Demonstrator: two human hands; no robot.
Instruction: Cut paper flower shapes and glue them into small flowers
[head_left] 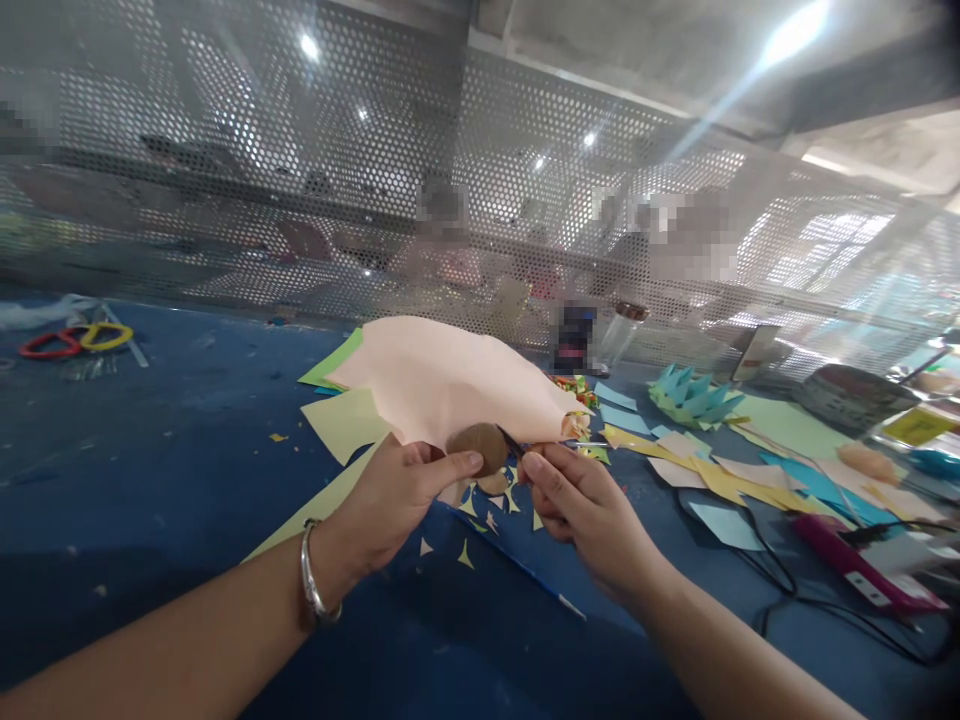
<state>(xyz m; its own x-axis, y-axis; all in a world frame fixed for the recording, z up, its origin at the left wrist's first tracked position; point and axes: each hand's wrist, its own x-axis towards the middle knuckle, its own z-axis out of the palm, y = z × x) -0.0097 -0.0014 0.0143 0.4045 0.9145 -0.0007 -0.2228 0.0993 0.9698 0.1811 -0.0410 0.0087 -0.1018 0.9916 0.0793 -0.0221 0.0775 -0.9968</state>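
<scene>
Landmark: pink sheet [450,375], lying over green and yellow paper on the blue table [172,450].
Brown disc [478,448]: at the pink sheet's near edge, between the two hands.
Left hand [394,500]: fingers pinching the disc, thumb on top; cannot tell whether they also grip the pink sheet. Silver bracelet [321,575] at wrist.
Right hand [577,495]: fingers closed round a dark-bladed tool [510,437], blade tip by the disc's edge; the tool's handle is mostly hidden.
Offcuts [465,555]: small, pointed, scattered on the near side of the pink sheet.
Blue stick [517,560]: slim, pale-tipped, slanting among and past those offcuts.
Left of the pink sheet: red and yellow handles [105,337], well apart.
Right of it: lidded jar [622,335], spiky blue paper piece [694,395]; farther off, magenta power strip [862,565] with black cable [780,570].
Beyond it: perforated screen [337,200].
</scene>
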